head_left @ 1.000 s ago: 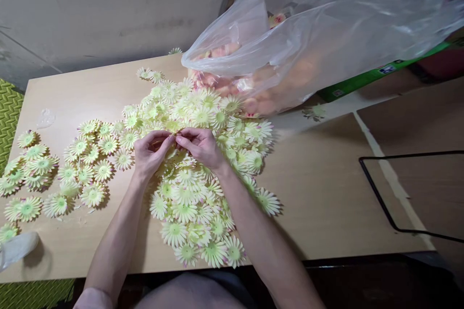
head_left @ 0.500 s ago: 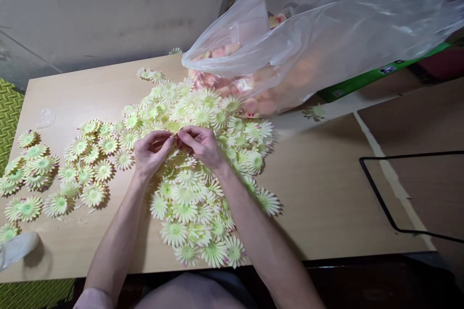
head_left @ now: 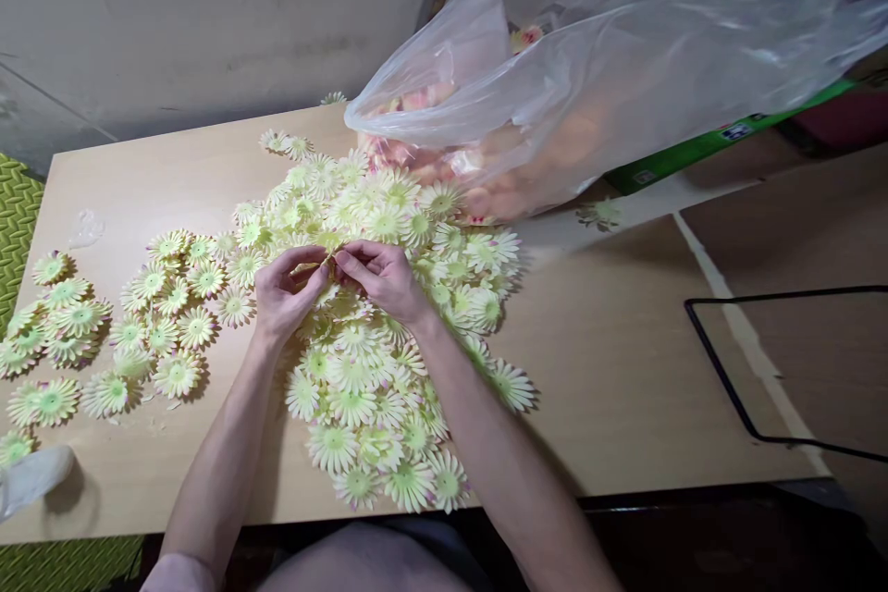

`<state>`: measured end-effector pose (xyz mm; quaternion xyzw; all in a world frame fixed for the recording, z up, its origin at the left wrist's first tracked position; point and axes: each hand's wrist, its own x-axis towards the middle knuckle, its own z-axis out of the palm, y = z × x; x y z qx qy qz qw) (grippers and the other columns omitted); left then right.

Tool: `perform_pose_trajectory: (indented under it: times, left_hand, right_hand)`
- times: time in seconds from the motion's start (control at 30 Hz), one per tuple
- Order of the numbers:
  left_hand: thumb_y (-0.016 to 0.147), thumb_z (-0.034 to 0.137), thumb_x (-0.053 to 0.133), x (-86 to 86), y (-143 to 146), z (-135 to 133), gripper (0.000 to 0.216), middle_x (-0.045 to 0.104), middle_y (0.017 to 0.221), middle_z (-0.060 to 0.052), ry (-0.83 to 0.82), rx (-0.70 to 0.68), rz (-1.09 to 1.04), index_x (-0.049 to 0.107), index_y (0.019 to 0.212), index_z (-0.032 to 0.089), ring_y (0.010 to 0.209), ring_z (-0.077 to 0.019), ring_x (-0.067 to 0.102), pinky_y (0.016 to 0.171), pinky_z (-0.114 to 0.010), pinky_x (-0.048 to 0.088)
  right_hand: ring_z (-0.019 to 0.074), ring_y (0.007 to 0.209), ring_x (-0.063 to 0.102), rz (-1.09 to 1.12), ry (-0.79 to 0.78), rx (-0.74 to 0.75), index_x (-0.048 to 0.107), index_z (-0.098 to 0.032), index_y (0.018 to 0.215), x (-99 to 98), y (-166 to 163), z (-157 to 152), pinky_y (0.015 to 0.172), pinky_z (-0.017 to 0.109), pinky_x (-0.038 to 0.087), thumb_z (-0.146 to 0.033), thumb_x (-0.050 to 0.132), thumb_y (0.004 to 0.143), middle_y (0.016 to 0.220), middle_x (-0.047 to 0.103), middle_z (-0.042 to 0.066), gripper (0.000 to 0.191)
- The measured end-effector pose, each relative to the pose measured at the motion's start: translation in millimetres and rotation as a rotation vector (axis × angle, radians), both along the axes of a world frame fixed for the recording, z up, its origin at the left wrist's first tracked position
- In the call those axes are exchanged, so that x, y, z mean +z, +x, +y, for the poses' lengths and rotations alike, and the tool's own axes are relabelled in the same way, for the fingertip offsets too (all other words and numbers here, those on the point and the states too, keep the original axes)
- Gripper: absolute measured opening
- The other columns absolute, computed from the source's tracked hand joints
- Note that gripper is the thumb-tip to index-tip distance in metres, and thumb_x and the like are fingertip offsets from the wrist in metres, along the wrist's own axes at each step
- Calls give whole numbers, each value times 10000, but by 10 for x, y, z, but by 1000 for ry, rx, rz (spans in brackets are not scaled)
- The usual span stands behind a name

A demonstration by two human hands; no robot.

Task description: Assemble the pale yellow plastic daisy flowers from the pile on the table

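My left hand point(head_left: 288, 289) and my right hand point(head_left: 381, 277) meet fingertip to fingertip over a heap of artificial flower heads point(head_left: 353, 370). Thumbs and forefingers of both are pinched together on a pale yellow artificial flower point(head_left: 331, 257). Only a small bit of it shows; my fingers cover the rest. The heaped flower heads are pale yellow-green layers of petals, some with pinkish tips. They lie loosely on top of one another, under and around both hands.
Smaller groups of flower heads point(head_left: 163, 314) lie to the left on the wooden table point(head_left: 610, 388). A clear plastic bag point(head_left: 555, 102) of pink-orange pieces stands behind the heap. A white object point(head_left: 34, 476) is at the left edge, a black metal frame point(head_left: 721, 370) at the right.
Both hands stay almost in place, fingertips still together. The fingers have shifted slightly, and a bit more pale yellow shows between them.
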<state>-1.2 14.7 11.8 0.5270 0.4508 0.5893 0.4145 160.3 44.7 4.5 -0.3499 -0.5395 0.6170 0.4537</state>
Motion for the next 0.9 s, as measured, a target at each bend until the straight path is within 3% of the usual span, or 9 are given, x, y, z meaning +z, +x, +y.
perform_pose_trajectory:
  times: [0.17,0.43,0.63,0.77,0.9]
  left_hand:
    - [763,301,765,18,9,-4,282,731,945,-68,-34,-34,45,716,1016,186,852,-166,712,767,-289,608]
    - [805,352,719,8,18,17,190,729,735,-26,-14,134,130,727,850,167,615,-107,669,559,-201,548]
    - [782,374,742,-21,8,26,229,757,812,-46,-84,146,46,718,904,182,707,-130,712,633,-223,571]
    - [777,315,754,-19,-7,13,289,751,803,-15,-68,100,4,652,1035,235,685,-121,709,600,-218,560]
    - [794,254,728,-36,-5,16,122,746,854,-29,54,127,78,707,902,201,791,-133,719,702,-243,596]
  right_hand:
    - [117,699,621,-16,35,74,704,-186,898,27,-5,-17,643,243,543,-390,693,835,789,674,8,214]
    - [128,709,620,-60,80,85,709,-191,855,74,-8,-32,657,266,536,-394,696,838,753,659,10,204]
    - [134,772,644,-15,27,87,711,-215,948,16,-5,-7,748,285,553,-436,679,845,801,680,13,245]
    - [127,730,646,-24,42,78,723,-200,953,11,-8,1,701,271,552,-406,703,831,789,697,21,240]
    - [129,719,654,-10,55,45,729,-183,898,19,-7,7,693,269,555,-371,759,780,799,707,30,224]
